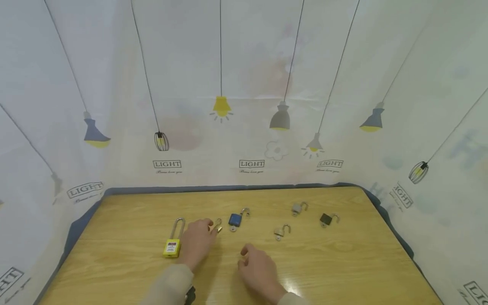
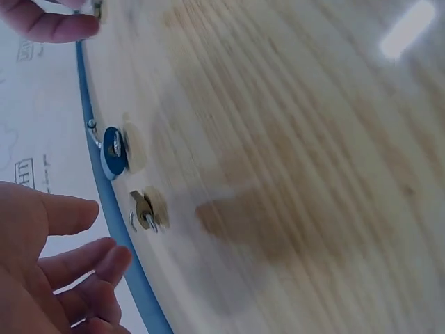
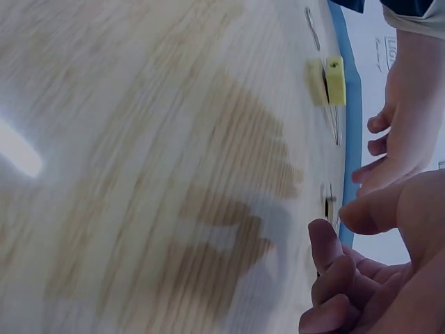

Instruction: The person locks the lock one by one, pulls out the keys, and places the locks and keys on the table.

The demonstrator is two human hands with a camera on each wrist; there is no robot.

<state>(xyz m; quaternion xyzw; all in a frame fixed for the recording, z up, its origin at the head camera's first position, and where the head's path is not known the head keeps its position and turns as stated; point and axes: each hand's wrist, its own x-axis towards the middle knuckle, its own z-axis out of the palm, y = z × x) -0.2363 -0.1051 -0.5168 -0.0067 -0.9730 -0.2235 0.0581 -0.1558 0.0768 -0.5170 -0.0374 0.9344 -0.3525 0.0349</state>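
My left hand (image 1: 198, 241) hovers over the wooden table beside a small brass padlock (image 1: 218, 229). In the left wrist view a gap shows between the loosely bent fingers (image 2: 115, 264) and this brass padlock (image 2: 144, 209), which has a key in it. Further right lies a blue padlock (image 1: 235, 220) with its shackle swung out. To the left of that hand, a yellow padlock (image 1: 172, 248) with a long shackle and a white label lies flat. My right hand (image 1: 260, 271) is above the table nearer the front, fingers loosely curled, with nothing seen in its grasp.
Further right on the table (image 1: 343, 262) lie a silver padlock (image 1: 279, 232), a grey padlock (image 1: 296, 208) and a black padlock (image 1: 325, 219), all with shackles out and keys showing. A white lamp-printed curtain (image 1: 244, 140) surrounds the table's back and sides.
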